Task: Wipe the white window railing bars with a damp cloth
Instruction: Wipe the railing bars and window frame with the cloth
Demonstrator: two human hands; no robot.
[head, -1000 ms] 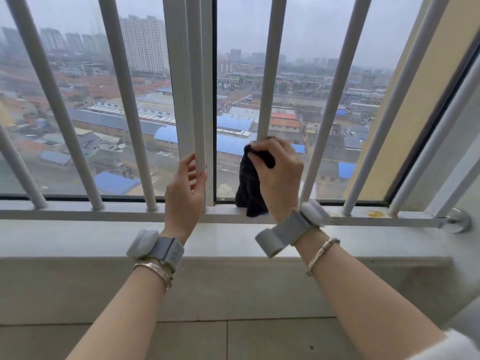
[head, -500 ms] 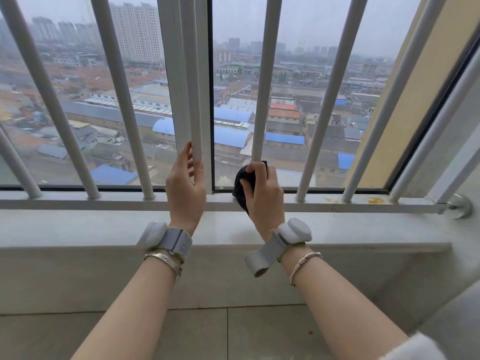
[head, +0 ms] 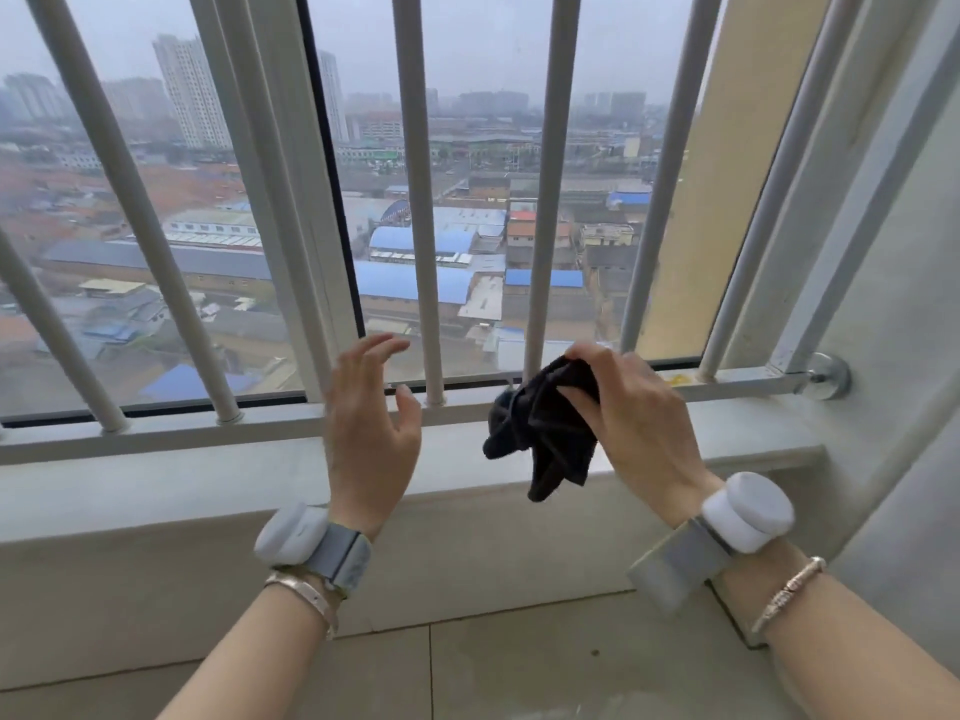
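The right hand (head: 641,413) has its grip pinched on a black cloth (head: 545,426), thumb and fingertips bunching the upper edge while the rest of the cloth hangs crumpled below, in the air in front of the window ledge (head: 156,491) and not touching any bar. The cloth's top sits just in front of the foot of one white bar (head: 548,200); whether it brushes that bar cannot be told. The left hand (head: 371,433) is held up beside it with a wide grip, fingers spread and slightly bent, holding nothing and clear of the railing. Between the two hands stands another white bar (head: 418,200), its foot set in the bottom rail (head: 208,433) that runs along the ledge. More white bars rise at a slant to the left and right, and a thicker window frame post (head: 280,200) stands just left of the left hand. Each wrist carries a grey band with a white puck and a thin bracelet. At the right end the rail meets the wall at a round metal mount (head: 828,376). Beyond the glass lie blue and grey rooftops and hazy towers.
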